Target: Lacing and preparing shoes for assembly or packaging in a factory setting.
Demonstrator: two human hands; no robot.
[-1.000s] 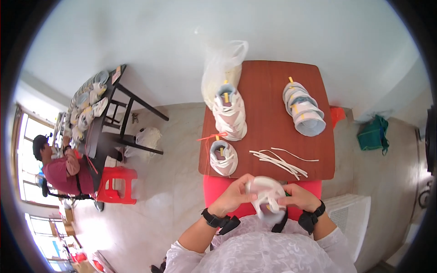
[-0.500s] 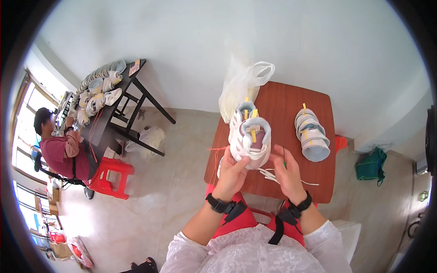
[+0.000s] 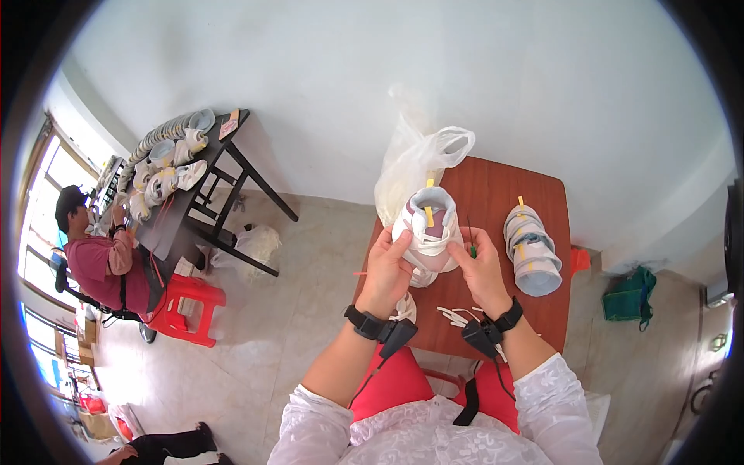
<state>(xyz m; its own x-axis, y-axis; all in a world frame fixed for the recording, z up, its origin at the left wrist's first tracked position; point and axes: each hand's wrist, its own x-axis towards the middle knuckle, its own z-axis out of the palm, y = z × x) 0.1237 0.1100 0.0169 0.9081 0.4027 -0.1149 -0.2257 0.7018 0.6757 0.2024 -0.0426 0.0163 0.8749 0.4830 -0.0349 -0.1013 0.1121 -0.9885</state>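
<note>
A white and pink shoe upper (image 3: 442, 248) with yellow tabs is held up over the near part of the brown table (image 3: 504, 182). My left hand (image 3: 390, 267) grips its left side, thumb on the front beside the white lacing. On the other side, my right hand (image 3: 486, 273) pinches the edge with thumb and fingers. A thin tool with a green handle (image 3: 473, 252) sticks up from the right hand's fingers; its tip looks like a thin dark shaft. Below, white laces (image 3: 457, 316) lie loose on the table.
Nested shoe uppers (image 3: 535, 256) stand at the table's right. A clear plastic bag (image 3: 403, 170) sits at its far left corner. Further left, a co-worker (image 3: 105, 263) sits on a red stool (image 3: 198, 306) at a black table (image 3: 174, 221) with many shoe uppers.
My right hand has closed in on the shoe upper's right side, where it was apart before. A second shoe upper behind it no longer shows. A dark-clothed leg extends further in at the lower left.
</note>
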